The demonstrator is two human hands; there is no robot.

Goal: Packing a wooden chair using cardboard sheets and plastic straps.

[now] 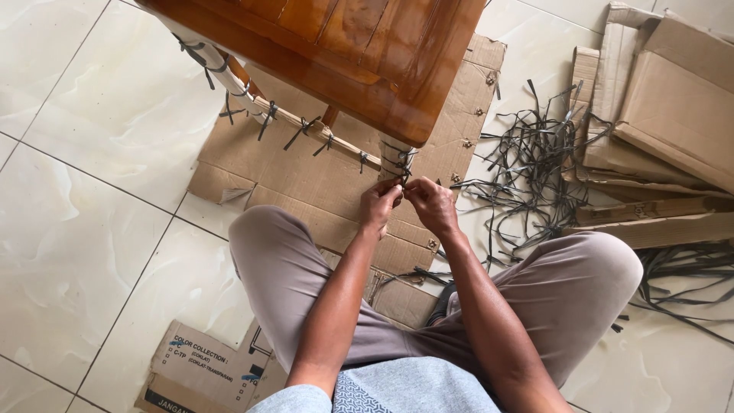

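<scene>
head view: left hand (378, 205) and right hand (430, 203) meet fingertip to fingertip, both pinched together on a dark plastic strap (398, 177) wound round the paper-wrapped chair leg (395, 159) just above the fingers. beneath the hands lies flattened cardboard (306, 180); off to the right of the right fingers, a tangle of cut straps (527, 164) and stacked cardboard pieces (665, 115).
</scene>
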